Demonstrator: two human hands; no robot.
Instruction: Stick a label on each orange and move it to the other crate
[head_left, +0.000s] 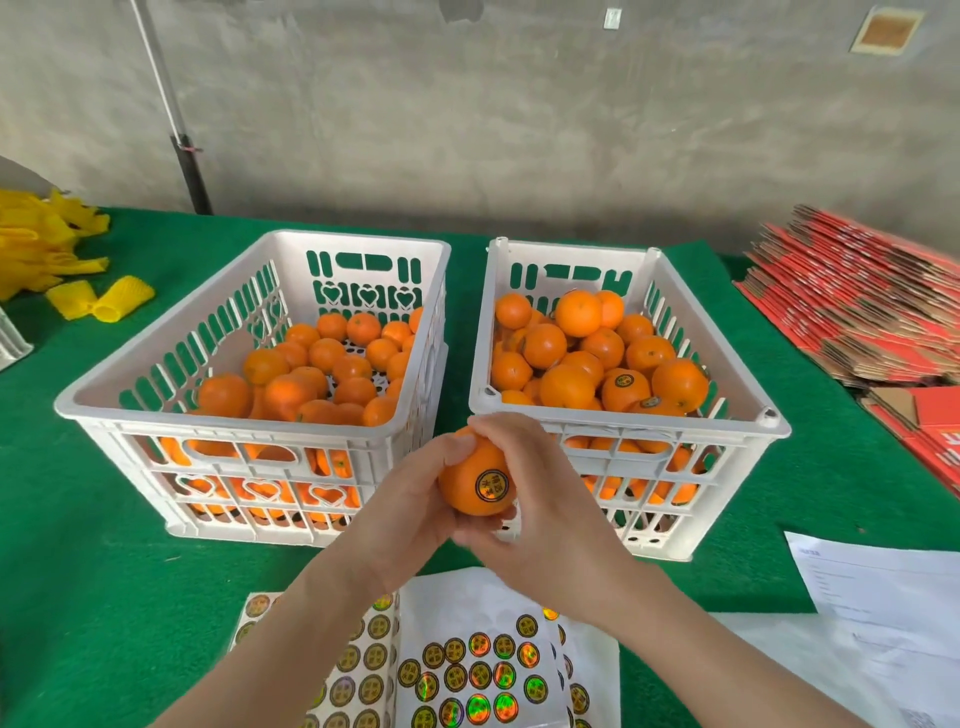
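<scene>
your left hand (410, 512) and right hand (543, 501) both cup the orange (467, 493), its label (492, 486) facing you, just near of the right crate (649, 420)'s left corner, so that crate's labelled fruit lies far-right, closest to your right hand.

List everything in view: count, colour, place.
left crate: one, white, on green cover
right crate: one, white, beside it
left oranges: many, orange, in left crate
right oranges: many, orange, in right crate, some labelled
held orange: one, orange, labelled, before the crates
sticker sheets: at least two, white, near edge
foam nets: pile, yellow, far left
flat cartons: stack, red, far right
papers: several, white, near right
pole: one, dark, against wall
left hand: one, grip on held orange
right hand: one, grip on held orange
</scene>
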